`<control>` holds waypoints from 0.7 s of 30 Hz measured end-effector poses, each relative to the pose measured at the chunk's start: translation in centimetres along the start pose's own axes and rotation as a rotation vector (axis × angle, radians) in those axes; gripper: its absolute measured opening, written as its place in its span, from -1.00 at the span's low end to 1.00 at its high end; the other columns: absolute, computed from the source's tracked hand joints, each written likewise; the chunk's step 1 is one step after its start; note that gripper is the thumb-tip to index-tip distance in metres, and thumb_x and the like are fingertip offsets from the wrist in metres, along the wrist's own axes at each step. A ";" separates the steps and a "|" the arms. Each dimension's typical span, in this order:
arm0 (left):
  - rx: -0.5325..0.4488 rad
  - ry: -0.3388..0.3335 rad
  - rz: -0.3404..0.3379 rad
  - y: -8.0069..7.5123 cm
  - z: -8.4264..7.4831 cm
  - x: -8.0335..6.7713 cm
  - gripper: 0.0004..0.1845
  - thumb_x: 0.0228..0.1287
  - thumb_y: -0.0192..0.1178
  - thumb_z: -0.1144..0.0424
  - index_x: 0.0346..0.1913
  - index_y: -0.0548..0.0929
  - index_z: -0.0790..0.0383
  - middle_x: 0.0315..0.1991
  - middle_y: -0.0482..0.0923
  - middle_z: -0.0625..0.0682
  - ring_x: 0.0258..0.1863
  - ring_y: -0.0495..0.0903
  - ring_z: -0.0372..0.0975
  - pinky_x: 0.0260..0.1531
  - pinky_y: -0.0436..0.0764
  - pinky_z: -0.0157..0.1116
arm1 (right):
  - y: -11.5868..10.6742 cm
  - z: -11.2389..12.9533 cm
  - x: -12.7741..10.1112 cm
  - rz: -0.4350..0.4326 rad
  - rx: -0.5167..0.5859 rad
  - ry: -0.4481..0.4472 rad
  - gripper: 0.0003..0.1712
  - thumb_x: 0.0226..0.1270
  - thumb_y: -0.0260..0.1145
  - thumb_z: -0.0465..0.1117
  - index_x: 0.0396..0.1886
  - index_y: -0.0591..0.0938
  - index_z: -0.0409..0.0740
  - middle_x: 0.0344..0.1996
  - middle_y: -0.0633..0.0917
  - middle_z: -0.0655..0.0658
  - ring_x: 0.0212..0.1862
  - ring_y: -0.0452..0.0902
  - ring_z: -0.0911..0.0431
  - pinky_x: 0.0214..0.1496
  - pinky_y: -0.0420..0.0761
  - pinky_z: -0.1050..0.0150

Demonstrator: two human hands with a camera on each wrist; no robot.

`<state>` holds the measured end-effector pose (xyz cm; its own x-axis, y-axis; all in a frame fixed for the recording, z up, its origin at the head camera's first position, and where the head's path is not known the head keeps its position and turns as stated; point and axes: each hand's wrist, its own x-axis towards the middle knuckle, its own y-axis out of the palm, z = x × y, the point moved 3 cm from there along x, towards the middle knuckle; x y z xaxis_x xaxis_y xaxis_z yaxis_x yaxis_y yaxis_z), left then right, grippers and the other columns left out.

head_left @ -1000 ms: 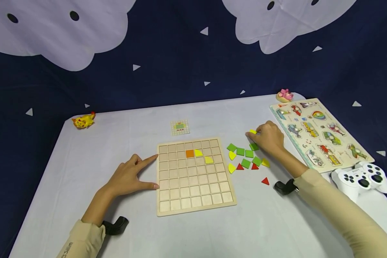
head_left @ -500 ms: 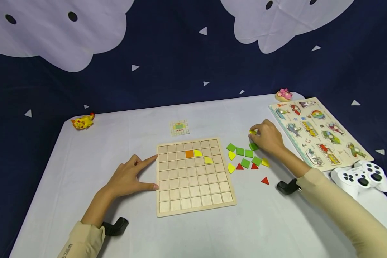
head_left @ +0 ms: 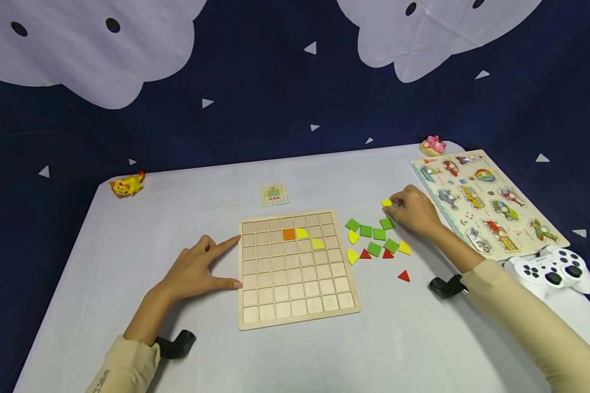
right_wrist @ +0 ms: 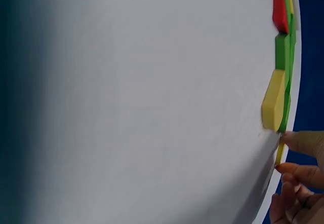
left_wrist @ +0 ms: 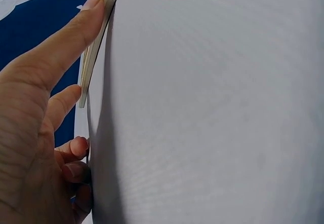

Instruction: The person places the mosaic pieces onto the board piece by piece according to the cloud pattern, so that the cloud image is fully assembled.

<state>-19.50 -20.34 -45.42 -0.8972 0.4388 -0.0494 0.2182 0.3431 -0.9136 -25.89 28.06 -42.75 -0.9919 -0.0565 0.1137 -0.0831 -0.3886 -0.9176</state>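
Yellow and small, the square tile point(head_left: 385, 202) lay pinched at the fingertips of the right hand point(head_left: 415, 210), low over the tabletop point(head_left: 177, 207) at the far edge of the loose tiles point(head_left: 376, 240). The wooden grid board point(head_left: 295, 267) lay to that grip's left, nearer the left hand point(head_left: 196, 270), whose straight forefinger and thumb braced the board's left edge.

Pattern card point(head_left: 274, 194) print too small (right-hand fingers point(head_left: 407, 201) partly hiding yellow piece point(head_left: 386, 203)).
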 end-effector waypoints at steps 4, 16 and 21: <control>0.002 0.003 -0.001 0.1 0.0 0.0 0.06 -0.16 0.36 -0.49 0.48 0.32 -0.22 -0.25 0.29 -0.03 -0.49 0.20 -0.20 -0.37 0.20 -0.26 | 0.0 -0.2 -0.1 -0.003 -0.015 -0.028 -0.60 0.18 0.46 -0.17 -0.14 0.73 -0.43 -0.37 0.54 -0.26 -0.32 0.43 -0.07 -0.27 0.37 0.09; 0.003 0.006 0.003 0.0 0.0 -0.1 0.06 -0.14 0.36 -0.48 0.49 0.31 -0.20 -0.24 0.29 -0.03 -0.46 0.21 -0.20 -0.36 0.21 -0.26 | -0.8 2.7 -1.1 -0.033 0.062 -0.135 -0.62 0.16 0.48 -0.18 -0.13 0.74 -0.38 -0.35 0.57 -0.22 -0.33 0.47 -0.02 -0.30 0.41 0.15; 0.001 0.012 -0.004 -0.1 0.0 0.0 0.07 -0.15 0.37 -0.47 0.49 0.32 -0.20 -0.24 0.30 -0.02 -0.49 0.21 -0.20 -0.39 0.21 -0.27 | -0.3 6.3 -2.8 0.017 0.089 -0.228 -0.61 0.15 0.51 -0.18 -0.11 0.74 -0.36 -0.30 0.59 -0.18 -0.31 0.49 0.01 -0.28 0.48 0.16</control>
<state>-19.55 -20.40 -45.36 -0.8931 0.4479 -0.0411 0.2146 0.3440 -0.9141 -22.52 22.58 -40.40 -0.9450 -0.2656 0.1911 -0.0482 -0.4648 -0.8841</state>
